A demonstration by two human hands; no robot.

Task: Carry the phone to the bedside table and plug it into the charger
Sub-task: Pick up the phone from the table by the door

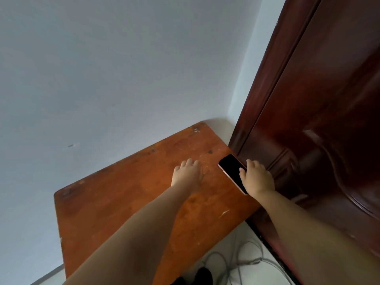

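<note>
A phone (231, 168) with a black screen and a pink rim lies at the right edge of an orange-brown wooden table (127, 202). My right hand (256, 177) is on the phone's right side, thumb on the screen and fingers curled over the far edge, gripping it. My left hand (188, 174) rests flat on the tabletop just left of the phone, fingers spread, holding nothing. No charger is visible on the table.
A dark red wooden door (312, 124) stands against the table's right edge. A pale blue-grey wall (123, 68) runs behind the table. Grey cables (242, 262) lie looped on the light floor below the table's near corner, beside a dark object (202, 274).
</note>
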